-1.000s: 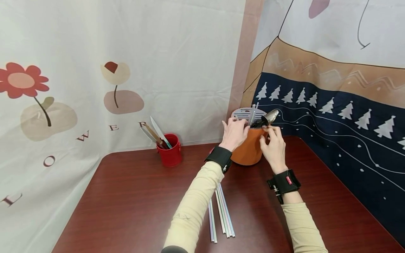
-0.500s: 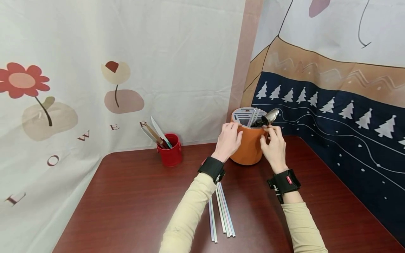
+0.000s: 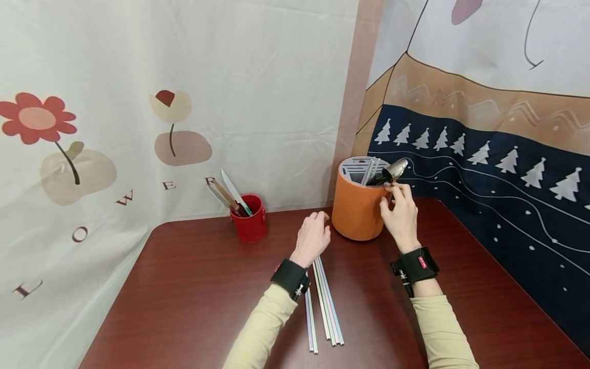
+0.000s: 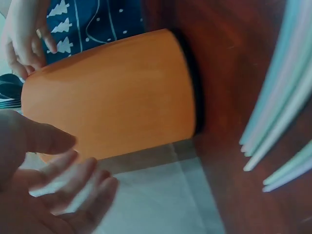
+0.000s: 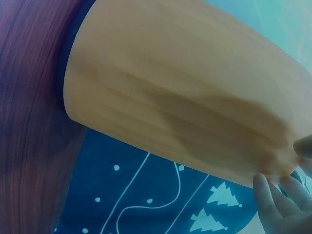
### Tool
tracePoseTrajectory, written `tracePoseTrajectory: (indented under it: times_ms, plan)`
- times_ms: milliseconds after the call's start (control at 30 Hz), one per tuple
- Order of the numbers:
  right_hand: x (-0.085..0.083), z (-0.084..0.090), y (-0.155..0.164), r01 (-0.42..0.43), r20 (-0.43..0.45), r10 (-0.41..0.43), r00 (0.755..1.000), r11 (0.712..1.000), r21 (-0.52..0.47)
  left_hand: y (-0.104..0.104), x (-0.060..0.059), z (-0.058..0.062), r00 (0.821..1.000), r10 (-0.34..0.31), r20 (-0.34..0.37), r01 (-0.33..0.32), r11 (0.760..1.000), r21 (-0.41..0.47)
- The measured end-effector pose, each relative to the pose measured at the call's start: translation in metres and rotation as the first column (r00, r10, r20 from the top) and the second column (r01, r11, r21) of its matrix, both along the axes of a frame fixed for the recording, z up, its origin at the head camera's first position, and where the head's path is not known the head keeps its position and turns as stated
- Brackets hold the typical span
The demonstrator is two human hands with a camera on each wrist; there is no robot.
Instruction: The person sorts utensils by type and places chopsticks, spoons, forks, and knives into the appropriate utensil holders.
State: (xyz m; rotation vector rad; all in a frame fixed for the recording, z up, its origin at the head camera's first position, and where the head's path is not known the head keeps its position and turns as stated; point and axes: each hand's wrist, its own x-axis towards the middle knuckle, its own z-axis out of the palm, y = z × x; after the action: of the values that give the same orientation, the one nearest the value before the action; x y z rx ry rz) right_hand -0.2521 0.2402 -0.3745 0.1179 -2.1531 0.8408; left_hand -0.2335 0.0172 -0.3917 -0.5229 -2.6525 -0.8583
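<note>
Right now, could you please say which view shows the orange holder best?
The head view: the orange holder stands upright, slotted top visible. Both wrist views show its side and base, the right one cropped.

Red bucket (image 3: pixel 250 228) holds, apparently, knives (image 3: pixel 234 190); cloth (image 3: pixel 272 102) hangs behind.

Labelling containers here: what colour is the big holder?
The big holder is orange, clearest in the head view.

Orange container (image 3: pixel 357 212): smooth, semi-matt, plastic-looking; slotted insert (image 3: pixel 352 169) approx. same mat'l. Spoon (image 3: pixel 399 168): shiny metal. Red bucket (image 3: pixel 250 230): glossy. Table (image 3: pixel 207 287): wood-grain, smooth, slight sheen. Thin sticks (image 3: pixel 328 307): smooth, w/ pearly sheen. Backdrop (image 3: pixel 267 92): matt cloth, creased. Sleeves (image 3: pixel 260 323): matt fabric, wrinkled.
</note>
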Motion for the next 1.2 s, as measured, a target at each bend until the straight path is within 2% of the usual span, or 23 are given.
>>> tracePoseTrajectory:
  times_ms: [233,400,533,800,1067,1200]
  plan:
    - [0.000,0.001,0.000,0.004,-0.010,-0.004,1.000,1.000,0.003,-0.019,0.020,-0.018,0.987,0.068,0.145,-0.060,0.997,-0.056]
    - [0.000,0.002,0.000,0.004,-0.006,-0.004,1.000,1.000,-0.002,-0.028,0.031,-0.026,0.970,0.132,0.204,-0.111,0.987,-0.113]
    - [0.000,0.002,0.001,0.003,-0.001,-0.003,1.000,1.000,-0.002,-0.033,0.037,-0.032,0.951,0.159,0.266,-0.123,0.981,-0.148]
    - [-0.001,0.002,0.001,0.014,-0.005,-0.014,1.000,1.000,0.002,-0.032,0.041,-0.039,0.918,0.202,0.343,-0.144,0.972,-0.187]
    - [-0.001,0.000,0.001,0.008,-0.004,-0.008,1.000,1.000,0.001,-0.027,0.043,-0.044,0.898,0.242,0.367,-0.161,0.958,-0.239]
    - [-0.001,0.001,0.001,0.007,-0.002,-0.007,1.000,1.000,0.004,-0.026,0.042,-0.043,0.874,0.249,0.417,-0.155,0.957,-0.246]
